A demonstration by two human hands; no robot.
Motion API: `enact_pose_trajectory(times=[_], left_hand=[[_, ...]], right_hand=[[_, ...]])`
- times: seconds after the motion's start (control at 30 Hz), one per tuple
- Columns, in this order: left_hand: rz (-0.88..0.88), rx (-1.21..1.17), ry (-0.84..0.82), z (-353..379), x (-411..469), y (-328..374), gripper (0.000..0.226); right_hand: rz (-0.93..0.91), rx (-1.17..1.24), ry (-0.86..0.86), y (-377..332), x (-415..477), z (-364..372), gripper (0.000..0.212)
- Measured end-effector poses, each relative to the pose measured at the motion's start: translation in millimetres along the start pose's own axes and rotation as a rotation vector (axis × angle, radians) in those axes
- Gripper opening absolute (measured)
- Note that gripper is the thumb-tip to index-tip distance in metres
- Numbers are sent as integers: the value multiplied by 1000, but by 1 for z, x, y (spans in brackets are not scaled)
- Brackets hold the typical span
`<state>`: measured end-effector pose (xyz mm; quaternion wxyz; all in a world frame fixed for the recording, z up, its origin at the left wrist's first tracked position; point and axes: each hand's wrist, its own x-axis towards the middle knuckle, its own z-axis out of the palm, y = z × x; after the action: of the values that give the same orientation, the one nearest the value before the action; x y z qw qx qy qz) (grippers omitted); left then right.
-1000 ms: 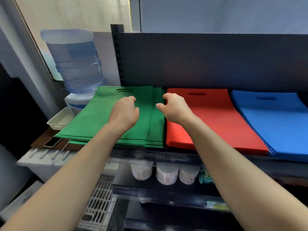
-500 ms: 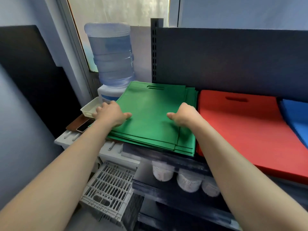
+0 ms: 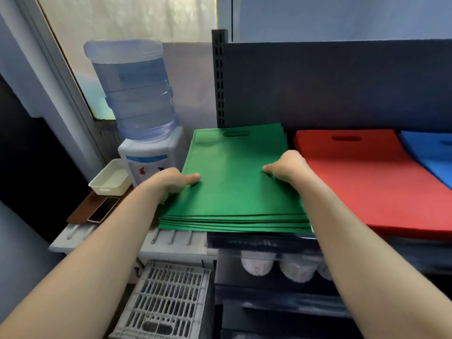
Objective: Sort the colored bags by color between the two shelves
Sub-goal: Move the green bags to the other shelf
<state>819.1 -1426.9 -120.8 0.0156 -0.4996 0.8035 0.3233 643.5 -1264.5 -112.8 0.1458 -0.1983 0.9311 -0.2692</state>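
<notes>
A stack of several green bags (image 3: 232, 182) lies flat at the left end of the dark shelf (image 3: 256, 238), handle cut-outs toward the back. My left hand (image 3: 171, 183) grips the stack's left edge, thumb on top and fingers tucked under. My right hand (image 3: 287, 167) grips the right edge, thumb on top. To the right lies a red stack (image 3: 362, 177), and beyond it a blue stack (image 3: 433, 157) cut off by the frame.
A water dispenser (image 3: 144, 133) with its bottle stands left of the shelf. Beside it are a white tray (image 3: 110, 178) and a phone (image 3: 104, 209) on a brown board. A grey crate (image 3: 166, 302) sits below. White cups (image 3: 256, 264) stand on the lower shelf.
The view has swung left. Both hands moved from the top of the green stack out to its side edges and took hold; the fanned bags now lie squared together.
</notes>
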Motion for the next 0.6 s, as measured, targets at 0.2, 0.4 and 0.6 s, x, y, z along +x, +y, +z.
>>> enact_pose_trajectory(times=[0.2,0.4,0.6], left_hand=[[31,-311,-112,-9,5,-8,42],[276,-370,-61,-23,-5,-2,13],[538,-224,424,-29,-18,15,46]], right_hand=[[86,250,-29,-8,-15,-1,51],[-21,240,214,-25,-24,0,57],[-268,439,477,-38,-33,-27,51]])
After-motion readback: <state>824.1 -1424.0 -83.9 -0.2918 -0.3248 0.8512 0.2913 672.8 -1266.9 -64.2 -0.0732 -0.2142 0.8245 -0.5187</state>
